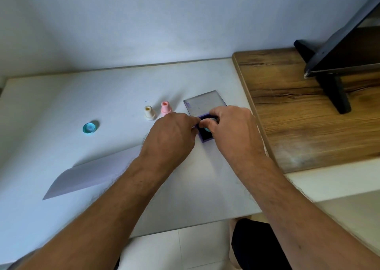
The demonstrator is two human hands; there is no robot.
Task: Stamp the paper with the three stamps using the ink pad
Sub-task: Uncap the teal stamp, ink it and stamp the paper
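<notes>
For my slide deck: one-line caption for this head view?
Right hand presses blue stamp onto purple ink pad; left hand steadies it.

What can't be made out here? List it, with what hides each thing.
Head view:
- Blue stamp: mostly hidden by the right hand; whether its face touches the ink pad is unclear.
- Ink pad: its left edge is hidden by the left hand.
- Paper: its right end is covered by the left forearm.

Left desk [51, 105]: open, only a cap [90, 127] and paper [90, 173].
Centre: two stamps [158, 111] just left of both hands [205, 130].
Right: board [287, 115], stand [329, 80].
</notes>
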